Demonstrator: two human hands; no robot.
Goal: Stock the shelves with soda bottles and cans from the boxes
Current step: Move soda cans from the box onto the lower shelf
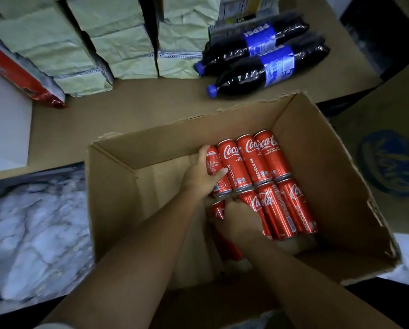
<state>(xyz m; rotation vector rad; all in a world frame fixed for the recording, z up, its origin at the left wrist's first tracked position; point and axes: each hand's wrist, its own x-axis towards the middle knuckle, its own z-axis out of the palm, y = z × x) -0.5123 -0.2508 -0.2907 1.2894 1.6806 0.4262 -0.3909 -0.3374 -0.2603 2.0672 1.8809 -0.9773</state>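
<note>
Left hand (200,176) grips the far-row can (212,162), the leftmost of that row, thumb across its side. Right hand (240,222) curls over the near-row can (216,210), also leftmost; its fingers are mostly hidden.

Both cans lie in an open cardboard box (329,176). Red cans (253,160) counted: eight, in two rows of four, lying on their sides and touching.

Beyond the box are dark cola bottles (246,74) on their sides: two blue caps show, and a third label shows behind.

Farther left are three stacks of green paper packs (125,48) and one red pack (15,67).
</note>
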